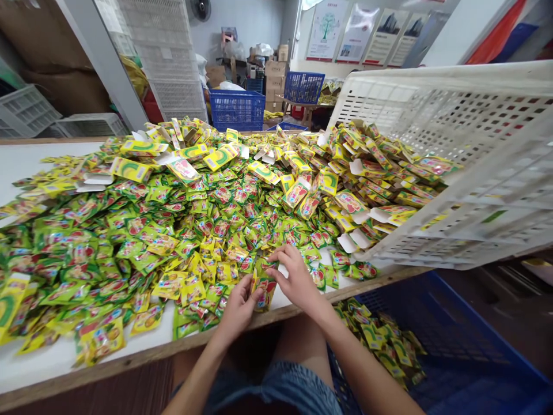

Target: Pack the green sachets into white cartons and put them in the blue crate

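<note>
Near the table's front edge, my left hand (239,306) is closed around the lower left side of a small candy box (265,293) with a yellow edge and a green and red front. My right hand (297,279) is at its top, thumb and fingers bent together at the upper end; the fingers partly hide that end. Beyond both hands spreads a heap of small green candy packets (224,210) printed with red fruit. Yellow packets (196,288) lie among them, just left of my left hand. Yellow cartons (132,170), several with white flaps open, lie on top of the heap.
A white perforated crate (436,115) lies tipped on its side at the right, cartons spilling from it. Below the table's wooden edge (142,356), a blue crate (458,346) holds filled yellow-green boxes (389,346). Blue baskets (237,108) and stacked white crates (159,57) stand behind.
</note>
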{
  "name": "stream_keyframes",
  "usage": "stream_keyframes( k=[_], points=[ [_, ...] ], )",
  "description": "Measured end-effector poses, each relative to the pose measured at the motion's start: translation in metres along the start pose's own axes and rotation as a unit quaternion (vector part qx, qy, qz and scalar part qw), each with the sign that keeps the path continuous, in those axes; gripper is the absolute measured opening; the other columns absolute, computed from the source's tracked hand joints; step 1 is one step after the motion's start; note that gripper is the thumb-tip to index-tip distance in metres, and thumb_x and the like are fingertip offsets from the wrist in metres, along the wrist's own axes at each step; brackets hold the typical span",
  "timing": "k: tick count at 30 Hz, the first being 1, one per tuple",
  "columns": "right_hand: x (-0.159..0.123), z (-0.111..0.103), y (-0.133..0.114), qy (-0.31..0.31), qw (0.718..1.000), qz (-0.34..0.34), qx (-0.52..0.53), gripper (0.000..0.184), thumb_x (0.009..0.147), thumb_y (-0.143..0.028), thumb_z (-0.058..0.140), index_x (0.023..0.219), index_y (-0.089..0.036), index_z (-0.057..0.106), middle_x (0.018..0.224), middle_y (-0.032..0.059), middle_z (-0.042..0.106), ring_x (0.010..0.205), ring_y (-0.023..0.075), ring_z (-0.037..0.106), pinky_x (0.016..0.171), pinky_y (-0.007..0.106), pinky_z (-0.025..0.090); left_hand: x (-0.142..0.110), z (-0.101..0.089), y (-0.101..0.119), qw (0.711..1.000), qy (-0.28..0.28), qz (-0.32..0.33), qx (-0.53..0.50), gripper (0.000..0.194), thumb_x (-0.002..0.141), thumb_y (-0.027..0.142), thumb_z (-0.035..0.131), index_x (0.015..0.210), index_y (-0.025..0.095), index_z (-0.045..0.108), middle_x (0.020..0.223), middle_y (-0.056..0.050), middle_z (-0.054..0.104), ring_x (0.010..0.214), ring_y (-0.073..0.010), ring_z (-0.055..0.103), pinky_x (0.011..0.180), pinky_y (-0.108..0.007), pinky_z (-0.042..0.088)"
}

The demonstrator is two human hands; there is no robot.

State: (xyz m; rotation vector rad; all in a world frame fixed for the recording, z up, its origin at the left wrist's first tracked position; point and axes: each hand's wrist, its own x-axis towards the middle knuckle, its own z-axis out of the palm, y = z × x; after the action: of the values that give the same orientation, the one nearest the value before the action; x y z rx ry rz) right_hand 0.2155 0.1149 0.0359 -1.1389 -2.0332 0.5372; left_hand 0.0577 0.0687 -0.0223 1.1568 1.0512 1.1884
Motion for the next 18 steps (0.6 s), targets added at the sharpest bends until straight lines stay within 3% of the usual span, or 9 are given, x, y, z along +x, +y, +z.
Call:
stream_keyframes(
  k=[8,14,18],
  points=[
    [0.005,0.007,-0.003,-0.024,0.996,-0.031,-0.082,0.01,0.082,-0.017,0.058,0.092,-0.02,0.057,0.098,0.0063,0.057,0.096,0.0237,0.047,0.084,0.038,0.036,0.001,-0.003,-0.009,1.0,0.007,-0.017,0.001,0.044,0.079,0.033,0.061,0.119,0.016,0.052,0.121,-0.012,0.061,0.114,-0.0264,0.054,0.098,-0.04,0.04],
    [0.005,0.01,-0.002,-0.028,0.997,-0.031,-0.057,0.006,0.081,-0.02,0.061,0.086,-0.02,0.058,0.097,0.0063,0.057,0.096,0.023,0.047,0.083,0.038,0.037,0.003,-0.003,-0.009,1.0,0.0,-0.01,-0.024,0.042,0.08,0.033,0.061,0.118,0.018,0.051,0.124,-0.011,0.059,0.118,-0.0257,0.052,0.099,-0.038,0.039],
    [-0.002,0.015,-0.001,-0.074,0.994,-0.056,-0.054,0.007,0.081,-0.025,0.062,0.075,-0.02,0.062,0.109,0.0073,0.055,0.106,0.024,0.043,0.09,0.041,0.036,0.002,-0.001,0.0,0.999,-0.019,0.003,-0.032,0.038,0.08,0.034,0.061,0.113,0.018,0.05,0.122,-0.012,0.059,0.116,-0.0247,0.053,0.098,-0.036,0.041]
  ],
)
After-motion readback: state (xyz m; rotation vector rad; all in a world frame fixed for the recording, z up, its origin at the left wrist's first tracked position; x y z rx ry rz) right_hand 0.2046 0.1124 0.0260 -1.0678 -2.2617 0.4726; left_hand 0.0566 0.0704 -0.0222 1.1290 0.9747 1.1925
